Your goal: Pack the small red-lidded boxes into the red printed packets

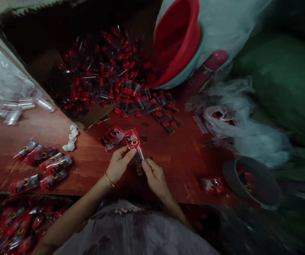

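Note:
Near the table's front edge, my left hand [120, 163] is closed on a small red printed packet [132, 140], its thumb across the lower part. A yellow bangle circles that wrist. My right hand [154, 176] is closed, thumb against fingers, at the lower end of the clear, dark-filled piece [138, 156] that extends below the red print. Whether this piece is inside the packet I cannot tell. Just behind my left hand lie a few red packets [111, 137] side by side on the reddish table [179, 159].
A cardboard box [88, 122] spills red-capped clear containers [126, 92]. Red [173, 39] and teal basins lean beside a pink bottle [208, 69]. Filled packets [42, 159] lie left, clear tubes [13, 109] behind them. A grey tub [269, 196] and plastic bags [258, 138] stand right.

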Tool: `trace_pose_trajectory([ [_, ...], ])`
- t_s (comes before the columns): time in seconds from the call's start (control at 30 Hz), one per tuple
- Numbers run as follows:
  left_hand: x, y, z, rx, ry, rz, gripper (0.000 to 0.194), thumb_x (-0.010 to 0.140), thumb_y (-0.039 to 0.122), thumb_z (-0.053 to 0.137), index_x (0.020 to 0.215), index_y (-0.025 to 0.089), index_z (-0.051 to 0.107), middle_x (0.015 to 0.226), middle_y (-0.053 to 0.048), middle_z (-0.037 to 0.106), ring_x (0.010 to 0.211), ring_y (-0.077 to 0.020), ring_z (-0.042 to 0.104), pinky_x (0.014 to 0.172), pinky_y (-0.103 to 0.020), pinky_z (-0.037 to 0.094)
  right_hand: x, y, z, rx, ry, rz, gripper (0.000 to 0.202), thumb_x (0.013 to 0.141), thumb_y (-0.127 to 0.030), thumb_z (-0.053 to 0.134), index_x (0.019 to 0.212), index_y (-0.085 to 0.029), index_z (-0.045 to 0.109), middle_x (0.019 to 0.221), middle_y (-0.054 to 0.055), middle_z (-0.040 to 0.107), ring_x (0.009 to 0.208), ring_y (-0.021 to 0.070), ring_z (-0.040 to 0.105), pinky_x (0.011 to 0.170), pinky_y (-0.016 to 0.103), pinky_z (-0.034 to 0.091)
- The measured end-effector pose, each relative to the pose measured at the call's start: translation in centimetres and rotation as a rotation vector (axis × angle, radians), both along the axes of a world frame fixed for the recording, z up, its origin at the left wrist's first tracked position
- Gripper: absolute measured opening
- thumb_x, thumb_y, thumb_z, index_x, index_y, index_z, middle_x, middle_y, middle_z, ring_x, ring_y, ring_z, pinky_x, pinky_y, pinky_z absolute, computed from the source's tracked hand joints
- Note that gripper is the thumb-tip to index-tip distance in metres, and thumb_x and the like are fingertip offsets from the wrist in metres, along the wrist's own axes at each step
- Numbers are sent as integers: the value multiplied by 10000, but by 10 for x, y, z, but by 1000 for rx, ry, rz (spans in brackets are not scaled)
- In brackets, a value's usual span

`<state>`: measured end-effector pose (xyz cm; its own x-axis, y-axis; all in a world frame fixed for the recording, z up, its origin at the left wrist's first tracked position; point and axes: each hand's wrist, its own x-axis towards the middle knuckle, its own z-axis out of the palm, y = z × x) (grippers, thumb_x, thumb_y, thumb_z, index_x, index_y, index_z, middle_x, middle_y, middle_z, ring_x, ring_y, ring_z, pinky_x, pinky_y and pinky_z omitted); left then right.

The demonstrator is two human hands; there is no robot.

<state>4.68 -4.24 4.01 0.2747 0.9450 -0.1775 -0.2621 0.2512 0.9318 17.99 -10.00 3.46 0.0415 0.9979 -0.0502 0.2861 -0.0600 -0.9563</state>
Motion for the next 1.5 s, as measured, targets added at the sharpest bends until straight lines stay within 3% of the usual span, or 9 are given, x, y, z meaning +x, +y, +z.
trace_pose_trajectory([
  [0.17, 3, -10, 0, 39, -2, -1, 278, 750, 405, 612, 822, 146, 681, 774, -25, 656, 719, -128, 552, 729, -252, 443, -11, 1, -1, 96, 3, -166, 311, 883, -385, 414, 659, -191, 510, 540, -30, 539, 474, 97, 520, 453, 194, 417],
  [0.37, 1, -10, -10, -1, -51, 79, 323, 745, 457, 603, 737, 144, 683, 698, -14, 638, 674, -121, 537, 722, -258, 441, -11, -2, -1, 228, -234, -139, 264, 883, -306, 413, 675, -193, 529, 571, -20, 527, 528, 103, 496, 504, 213, 380],
  [0.53, 5, -13, -11, -26, -19, 43, 335, 727, 464, 618, 715, 137, 689, 694, -8, 649, 655, -111, 532, 707, -247, 436, -12, 1, 2, 290, -292, -183, 236, 879, -283, 421, 689, -187, 523, 588, -18, 530, 539, 104, 483, 530, 220, 369],
  [0.8, 3, -5, 1, -143, -163, 96, 329, 677, 456, 671, 730, 131, 677, 664, -33, 675, 618, -130, 581, 644, -252, 452, -19, 4, -1, 265, -251, -75, 261, 878, -295, 420, 656, -183, 500, 563, -34, 484, 517, 91, 451, 510, 209, 347],
  [1.0, 7, -9, -2, -173, -223, 36, 251, 647, 372, 723, 742, 141, 694, 702, -25, 690, 647, -113, 593, 670, -230, 454, -21, 7, -6, 221, -126, -113, 274, 877, -326, 415, 651, -191, 488, 543, -42, 473, 490, 87, 439, 478, 200, 349],
  [1.1, 3, -14, -3, -207, -242, 28, 265, 650, 375, 720, 751, 131, 697, 653, -15, 671, 529, -86, 542, 580, -221, 448, -24, 15, -11, 156, 23, -88, 310, 862, -365, 442, 604, -197, 467, 481, -57, 446, 423, 79, 412, 430, 195, 335],
  [1.23, -8, -24, -7, -356, -360, 104, 274, 621, 381, 740, 696, 124, 685, 651, -16, 666, 551, -80, 552, 575, -197, 451, -38, 26, -16, 131, 107, -68, 381, 818, -410, 521, 511, -200, 438, 443, -59, 440, 410, 80, 430, 433, 192, 353],
  [1.4, -39, -32, -12, -503, -386, 256, 268, 735, 363, 652, 880, 139, 667, 916, -79, 696, 866, -170, 640, 842, -291, 470, -37, 46, -11, 205, -216, 72, 306, 852, -431, 474, 683, -207, 596, 662, 3, 640, 613, 134, 586, 591, 229, 441],
  [1.5, -71, -27, -13, -578, -383, 538, 269, 843, 397, 500, 808, 172, 643, 894, -56, 704, 866, -167, 655, 868, -319, 471, 7, 72, -8, 237, -662, -120, 315, 854, -437, 460, 923, -183, 632, 913, 103, 670, 867, 236, 591, 775, 348, 449],
])
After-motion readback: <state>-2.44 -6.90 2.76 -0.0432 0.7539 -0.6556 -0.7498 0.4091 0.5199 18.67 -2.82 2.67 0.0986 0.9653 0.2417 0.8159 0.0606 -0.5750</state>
